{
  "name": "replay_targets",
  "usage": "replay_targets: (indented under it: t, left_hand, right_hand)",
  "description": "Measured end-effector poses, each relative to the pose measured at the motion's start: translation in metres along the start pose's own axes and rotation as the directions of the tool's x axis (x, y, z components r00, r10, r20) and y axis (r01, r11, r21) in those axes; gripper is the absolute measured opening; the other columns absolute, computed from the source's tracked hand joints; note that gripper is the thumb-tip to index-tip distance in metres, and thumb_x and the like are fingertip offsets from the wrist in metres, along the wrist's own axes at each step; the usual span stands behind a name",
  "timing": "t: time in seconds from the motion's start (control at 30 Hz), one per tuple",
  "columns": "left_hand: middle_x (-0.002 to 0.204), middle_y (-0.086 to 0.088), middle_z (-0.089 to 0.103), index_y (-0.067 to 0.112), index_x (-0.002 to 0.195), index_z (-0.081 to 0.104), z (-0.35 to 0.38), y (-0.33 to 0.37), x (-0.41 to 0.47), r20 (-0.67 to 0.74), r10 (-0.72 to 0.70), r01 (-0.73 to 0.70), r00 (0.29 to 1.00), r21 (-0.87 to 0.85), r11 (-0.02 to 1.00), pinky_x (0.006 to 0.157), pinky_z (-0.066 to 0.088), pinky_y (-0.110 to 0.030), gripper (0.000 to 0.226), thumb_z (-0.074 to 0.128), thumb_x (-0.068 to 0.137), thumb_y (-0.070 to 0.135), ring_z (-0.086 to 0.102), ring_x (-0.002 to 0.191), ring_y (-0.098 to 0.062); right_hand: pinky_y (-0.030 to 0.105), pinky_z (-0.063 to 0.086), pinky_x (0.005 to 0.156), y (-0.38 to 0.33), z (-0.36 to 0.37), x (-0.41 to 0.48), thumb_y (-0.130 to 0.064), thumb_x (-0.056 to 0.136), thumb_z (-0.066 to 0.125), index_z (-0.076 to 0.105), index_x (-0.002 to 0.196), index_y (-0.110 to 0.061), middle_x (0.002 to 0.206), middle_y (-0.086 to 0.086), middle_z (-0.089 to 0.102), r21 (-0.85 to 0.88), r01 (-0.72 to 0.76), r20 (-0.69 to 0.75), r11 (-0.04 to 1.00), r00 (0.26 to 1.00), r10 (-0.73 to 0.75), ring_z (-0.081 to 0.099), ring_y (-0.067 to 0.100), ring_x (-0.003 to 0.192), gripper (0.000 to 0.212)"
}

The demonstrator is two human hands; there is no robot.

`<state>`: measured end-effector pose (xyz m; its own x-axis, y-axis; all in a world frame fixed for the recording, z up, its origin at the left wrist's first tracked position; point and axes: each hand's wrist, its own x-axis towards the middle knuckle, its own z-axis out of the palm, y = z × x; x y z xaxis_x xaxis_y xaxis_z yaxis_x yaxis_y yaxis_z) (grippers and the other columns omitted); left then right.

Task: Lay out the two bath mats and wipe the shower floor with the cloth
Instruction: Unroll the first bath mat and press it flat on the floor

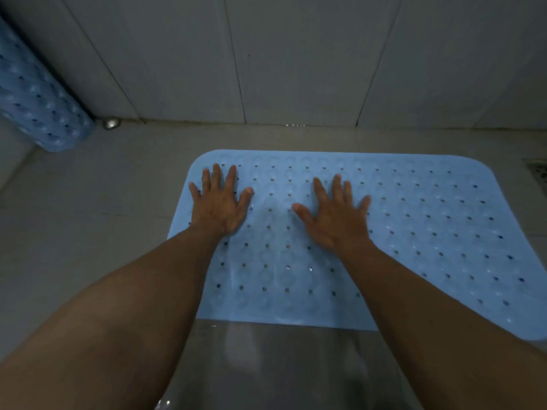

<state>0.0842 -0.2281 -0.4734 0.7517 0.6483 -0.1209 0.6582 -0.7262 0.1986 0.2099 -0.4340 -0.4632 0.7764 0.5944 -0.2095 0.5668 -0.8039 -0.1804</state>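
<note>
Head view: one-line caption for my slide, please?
Both hands, left and right, press a blue mat flat on the shower floor; the second mat stands rolled in the corner.

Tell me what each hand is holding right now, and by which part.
Nothing is held. The left hand and right hand lie flat, fingers spread, palms down on the blue bath mat, on its left half.

Both palms, left hand [218, 202] and right hand [336, 216], flat on the spread blue bath mat [429, 232].
</note>
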Motion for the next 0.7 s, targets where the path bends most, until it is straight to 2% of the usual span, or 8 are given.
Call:
replay_targets:
  t: [0.1,0.23,0.33,0.43,0.53,0.6,0.7]
  left_hand:
    - [0.166,-0.005,-0.011,0.034,0.158,-0.003,0.007,-0.008,0.022,0.046,0.053,-0.054,0.998,0.024,0.998,0.119,-0.010,-0.058,0.072,0.014,0.097,0.067,-0.015,0.151,-0.028]
    - [0.166,0.000,-0.009,0.043,0.156,-0.005,0.018,-0.013,0.031,0.013,0.057,-0.057,0.998,0.059,0.997,0.120,-0.009,-0.056,0.069,0.009,0.094,0.071,-0.014,0.152,-0.024]
    - [0.167,0.002,-0.007,0.044,0.156,-0.003,0.016,-0.014,0.035,0.017,0.057,-0.057,0.998,0.056,0.997,0.120,-0.009,-0.056,0.069,0.008,0.093,0.072,-0.013,0.152,-0.023]
    - [0.167,0.004,-0.005,0.044,0.156,0.004,0.014,-0.010,0.041,0.025,0.006,-0.006,1.000,0.018,1.000,0.119,-0.007,-0.058,0.067,0.007,0.094,0.070,-0.012,0.152,-0.022]
    - [0.166,0.003,-0.014,0.044,0.155,-0.005,0.013,-0.004,0.043,0.044,-0.008,0.005,0.999,0.060,0.998,0.118,-0.006,-0.061,0.067,0.007,0.094,0.069,-0.015,0.151,-0.025]
    - [0.164,0.003,-0.019,0.044,0.154,-0.013,0.011,-0.001,0.046,0.079,-0.008,0.001,0.997,0.097,0.995,0.116,-0.005,-0.064,0.067,0.006,0.094,0.068,-0.016,0.151,-0.029]
    - [0.164,0.003,-0.022,0.043,0.153,-0.015,0.010,0.003,0.048,0.097,-0.021,0.009,0.995,0.127,0.992,0.115,-0.004,-0.066,0.068,0.006,0.094,0.068,-0.017,0.150,-0.031]
  right_hand:
    - [0.066,-0.006,0.116,-0.035,0.006,0.039,-0.077,0.091,0.014,0.001,0.158,-0.034,0.167,0.006,-0.011,-0.001,0.062,0.011,0.998,0.998,-0.062,-0.010,0.028,0.153,0.081]
    - [0.063,-0.004,0.118,-0.051,0.016,0.072,-0.068,0.097,0.015,0.006,0.159,-0.033,0.167,0.005,-0.005,-0.014,0.147,-0.069,0.989,0.987,-0.148,-0.007,0.027,0.153,0.071]
    - [0.061,-0.005,0.118,-0.050,0.027,0.074,-0.066,0.098,0.009,0.005,0.158,-0.039,0.167,0.003,0.000,-0.068,0.123,-0.097,0.990,0.987,-0.129,-0.003,0.026,0.153,0.066]
    - [0.059,-0.006,0.119,-0.051,0.028,0.073,-0.065,0.097,0.006,-0.004,0.158,-0.035,0.167,0.003,-0.002,-0.065,0.109,-0.089,0.992,0.989,-0.115,-0.004,0.025,0.153,0.069]
    - [0.057,-0.008,0.119,-0.052,0.026,0.077,-0.067,0.094,0.005,-0.005,0.159,-0.027,0.167,0.002,-0.005,-0.041,0.091,-0.080,0.995,0.992,-0.094,-0.006,0.023,0.153,0.077]
    - [0.058,-0.006,0.120,-0.050,0.026,0.078,-0.066,0.095,0.007,-0.001,0.160,-0.026,0.167,0.002,-0.003,-0.046,0.097,-0.086,0.994,0.991,-0.101,-0.004,0.023,0.154,0.076]
    - [0.059,-0.003,0.120,-0.051,0.025,0.079,-0.064,0.097,0.012,0.002,0.160,-0.027,0.167,0.001,0.001,-0.053,0.103,-0.090,0.993,0.990,-0.107,-0.002,0.023,0.154,0.074]
